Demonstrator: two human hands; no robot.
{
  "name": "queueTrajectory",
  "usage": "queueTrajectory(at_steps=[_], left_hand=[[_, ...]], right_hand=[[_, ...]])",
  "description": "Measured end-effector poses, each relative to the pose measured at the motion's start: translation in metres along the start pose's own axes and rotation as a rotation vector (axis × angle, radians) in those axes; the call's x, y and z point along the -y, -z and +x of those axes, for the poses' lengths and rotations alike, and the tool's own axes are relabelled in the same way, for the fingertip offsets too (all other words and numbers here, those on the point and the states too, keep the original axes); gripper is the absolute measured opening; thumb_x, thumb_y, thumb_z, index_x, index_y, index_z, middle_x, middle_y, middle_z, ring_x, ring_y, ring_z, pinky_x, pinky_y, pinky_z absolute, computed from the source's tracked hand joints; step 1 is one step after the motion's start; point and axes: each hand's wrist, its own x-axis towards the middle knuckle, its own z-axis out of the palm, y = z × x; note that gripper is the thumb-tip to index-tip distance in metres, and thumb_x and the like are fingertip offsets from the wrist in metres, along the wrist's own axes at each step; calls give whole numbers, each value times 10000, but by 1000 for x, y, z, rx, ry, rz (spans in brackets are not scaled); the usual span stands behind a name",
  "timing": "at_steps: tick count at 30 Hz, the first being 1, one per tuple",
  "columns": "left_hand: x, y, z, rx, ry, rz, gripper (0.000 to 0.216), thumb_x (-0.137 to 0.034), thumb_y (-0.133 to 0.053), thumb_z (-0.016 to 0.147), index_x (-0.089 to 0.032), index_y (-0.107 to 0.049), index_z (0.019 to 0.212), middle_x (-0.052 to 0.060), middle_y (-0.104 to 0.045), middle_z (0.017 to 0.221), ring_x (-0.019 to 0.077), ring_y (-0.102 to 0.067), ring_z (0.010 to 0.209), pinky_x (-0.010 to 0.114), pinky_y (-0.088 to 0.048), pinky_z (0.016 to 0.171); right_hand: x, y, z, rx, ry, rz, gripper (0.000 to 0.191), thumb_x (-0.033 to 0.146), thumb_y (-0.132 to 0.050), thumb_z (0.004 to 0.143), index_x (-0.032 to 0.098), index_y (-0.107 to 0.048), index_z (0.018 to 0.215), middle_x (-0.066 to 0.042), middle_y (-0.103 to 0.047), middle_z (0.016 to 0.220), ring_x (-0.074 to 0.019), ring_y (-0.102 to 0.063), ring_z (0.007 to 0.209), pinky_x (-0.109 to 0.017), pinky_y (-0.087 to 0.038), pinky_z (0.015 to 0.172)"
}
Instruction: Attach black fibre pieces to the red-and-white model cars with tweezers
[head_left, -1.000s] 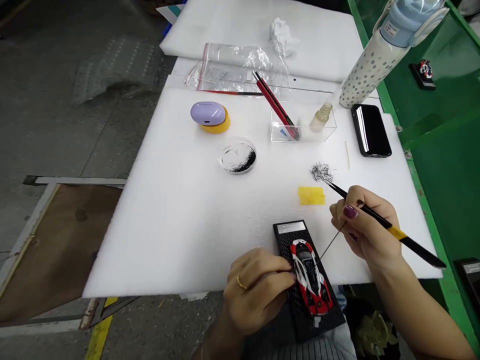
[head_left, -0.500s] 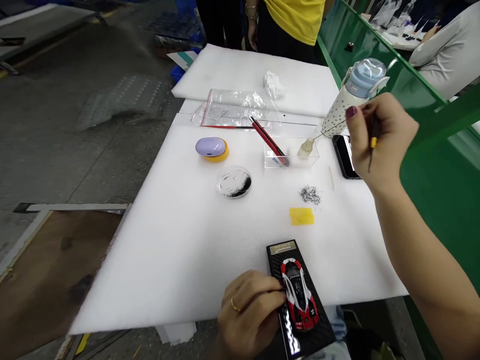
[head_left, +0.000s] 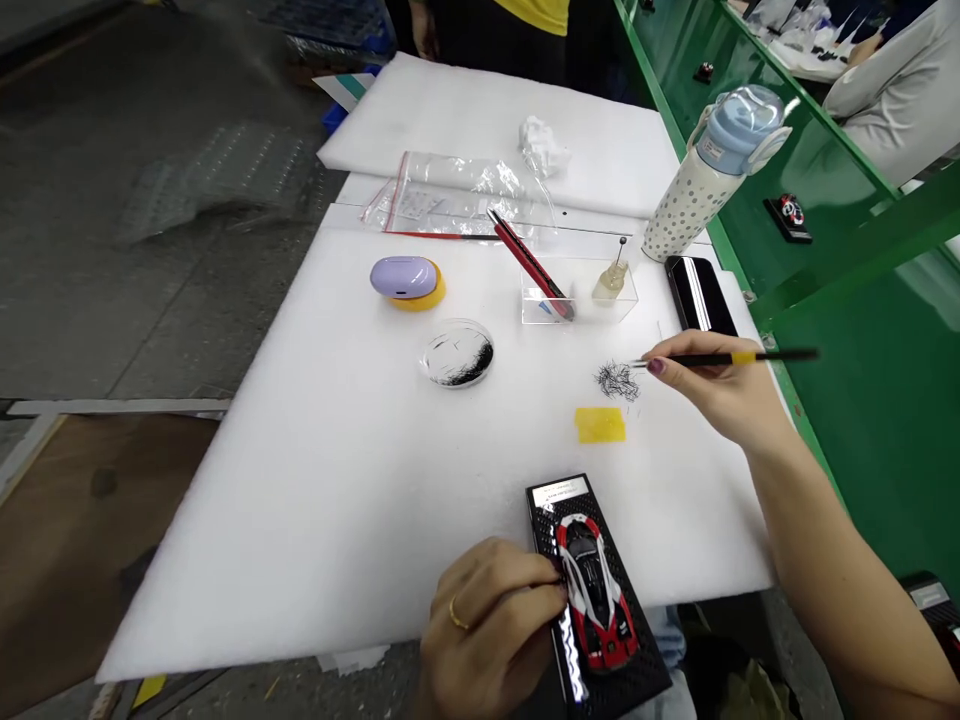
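My left hand (head_left: 491, 620) grips the left side of a red and white model car (head_left: 592, 585) that sits on a black base (head_left: 555, 500) at the near edge of the white foam sheet (head_left: 337, 480). My right hand (head_left: 720, 385) holds black tweezers (head_left: 720, 358) with a yellow band, lying level. Their tips reach a small heap of fine black bits (head_left: 619, 380) on the foam. A yellow tape piece (head_left: 600, 425) lies just in front of that heap.
Farther back stand a clear dish of black bits (head_left: 457, 355), a lilac case on a yellow pad (head_left: 405, 280), a clear box (head_left: 577, 295) with a red knife and small bottle, a black phone (head_left: 697, 295), a dotted water bottle (head_left: 712, 170) and a plastic bag (head_left: 457, 200). Other people stand beyond.
My right hand has come down from near the water bottle to the heap of black bits, tweezers now level. My left hand stays on the car. The view has shifted slightly.
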Motion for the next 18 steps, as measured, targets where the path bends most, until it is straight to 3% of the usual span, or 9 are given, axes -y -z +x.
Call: queueTrajectory(at_steps=[4, 10, 18], left_hand=[[1, 0, -1, 6, 6, -1, 176, -143, -551, 1035, -107, -660, 901, 59, -664, 854, 99, -602, 746, 242, -515, 622], [-1, 1, -4, -4, 35, 19, 135, -150, -601, 1006, -112, -670, 897, 55, -664, 862, 114, -616, 731, 258, -527, 606], [-6, 1, -5, -5, 76, 37, 115, -134, -607, 1003, -128, -671, 908, 56, -675, 874, 126, -635, 749, 276, -545, 605]], right_hand=[[-13, -16, -3, -47, -136, 17, 359, 504, -828, 770, 209, -628, 722, -5, -642, 588, -134, -522, 502, -275, -343, 457], [-14, -28, 1, -123, -274, -14, 218, 225, -743, 796, 234, -542, 710, 19, -634, 538, -155, -577, 521, -287, -379, 517], [-15, -35, 2, -171, -320, -56, 238, 135, -711, 800, 244, -528, 693, 11, -632, 550, -179, -600, 564, -317, -393, 550]])
